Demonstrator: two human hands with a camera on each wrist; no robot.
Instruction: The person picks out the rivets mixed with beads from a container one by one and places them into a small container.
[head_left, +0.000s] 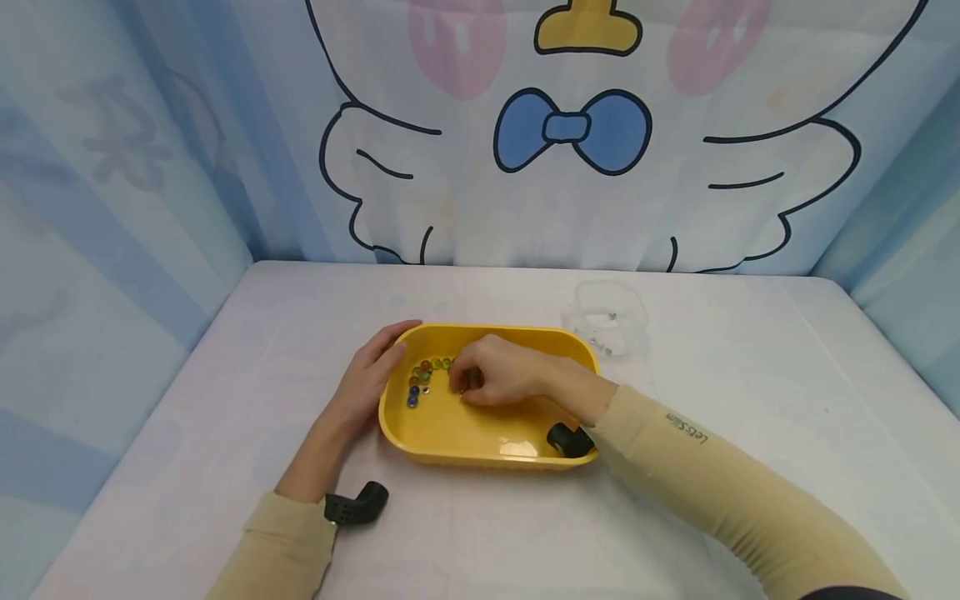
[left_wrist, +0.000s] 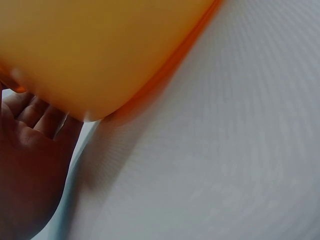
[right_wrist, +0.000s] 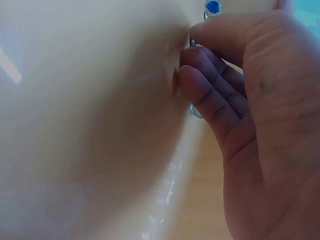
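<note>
Inside a yellow tray point(head_left: 480, 446), several small, shiny, round beads point(head_left: 414, 391) in blue, orange and yellow-green form a bent row toward the left. My left hand point(head_left: 365, 377) grips the tray's left rim, thumb over the edge and fingers along the outside wall; the left wrist view shows those fingers point(left_wrist: 47, 117) against the tray. Over the tray's middle, my right hand point(head_left: 498, 371) pinches a tiny shiny piece point(right_wrist: 192, 43) between thumb and index fingertip, mostly hidden by the fingers. Close to that hand in the right wrist view lies a blue bead point(right_wrist: 214, 6).
Behind the tray's right corner stands a clear plastic container point(head_left: 611, 304) with a few tiny shiny pieces in it. A white cloth covers the table point(head_left: 750, 400). A printed curtain point(head_left: 570, 217) hangs at the far edge.
</note>
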